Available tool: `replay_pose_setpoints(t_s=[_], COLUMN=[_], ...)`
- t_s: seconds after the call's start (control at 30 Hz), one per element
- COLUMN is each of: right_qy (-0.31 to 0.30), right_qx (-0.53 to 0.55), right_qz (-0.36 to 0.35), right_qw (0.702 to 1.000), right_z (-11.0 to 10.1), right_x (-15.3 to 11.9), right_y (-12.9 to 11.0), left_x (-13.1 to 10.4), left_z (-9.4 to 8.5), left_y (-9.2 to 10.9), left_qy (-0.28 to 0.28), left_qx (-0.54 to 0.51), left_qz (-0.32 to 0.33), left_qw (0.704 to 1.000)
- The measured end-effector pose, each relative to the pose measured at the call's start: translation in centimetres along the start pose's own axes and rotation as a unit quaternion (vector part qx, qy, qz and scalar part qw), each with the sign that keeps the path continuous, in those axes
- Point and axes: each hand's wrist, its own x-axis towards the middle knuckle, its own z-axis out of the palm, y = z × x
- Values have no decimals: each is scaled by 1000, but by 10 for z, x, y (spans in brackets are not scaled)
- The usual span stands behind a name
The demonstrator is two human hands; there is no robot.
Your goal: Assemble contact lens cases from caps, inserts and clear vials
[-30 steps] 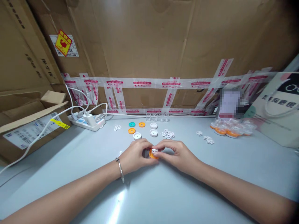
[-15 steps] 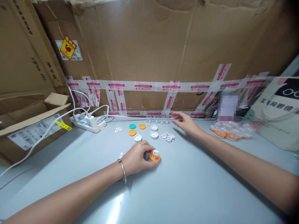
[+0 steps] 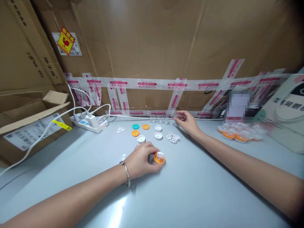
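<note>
My left hand (image 3: 144,160) is closed on the rim of an orange round base (image 3: 159,160), which sits on the table. A white ribbed piece (image 3: 160,155) stands on top of that base. Farther back, my right hand (image 3: 187,123) pinches a small clear plastic cup (image 3: 175,116) between thumb and fingers, partly hidden by them. Left of it three more clear cups (image 3: 159,119) stand in a row. Just in front of the right hand lies a pile of white openwork pieces (image 3: 173,138).
White rings (image 3: 158,136), orange rings (image 3: 135,133) and a teal ring (image 3: 135,126) lie mid-table. Small white discs (image 3: 120,129) are left of them. A power strip (image 3: 95,126) and open carton (image 3: 35,126) stand left; orange-based clear pieces (image 3: 241,136) lie right. Large cardboard (image 3: 142,47) backs the table.
My right hand has closed on the rightmost clear cup and drawn it slightly away from the row. My left hand keeps its hold on the orange base. The view has shifted a little.
</note>
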Motion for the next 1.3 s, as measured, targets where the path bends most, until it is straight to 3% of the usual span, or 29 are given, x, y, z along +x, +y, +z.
replay_pose_setpoints(t_s=[0.1, 0.2, 0.3, 0.53, 0.63, 0.8, 1.3], right_qy=[-38, -172, -232, -239, -233, -278, -269], right_qx=[31, 65, 38, 50, 50, 56, 29], right_qz=[-21, -47, -63, -39, -56, -76, -138], right_qw=[999, 982, 970, 969, 969, 956, 953], right_z=[-10, -15, -12, -1, 1, 5, 7], right_x=[-36, -82, -115, -122, -121, -124, -126], right_y=[-45, -86, -102, -96, -97, -94, -81], left_x=[0, 1, 1, -1, 0, 1, 1], left_z=[-1, -1, 0, 0, 1, 2, 1], left_y=[1, 1, -1, -1, -2, -4, -4], left_qy=[-5, -4, 0, -3, 7, 25, 15], left_qx=[1, 7, 15, 17, 26, 33, 19], left_qz=[-2, 3, 13, 11, 23, 38, 22], left_qw=[1000, 1000, 1000, 1000, 999, 998, 999])
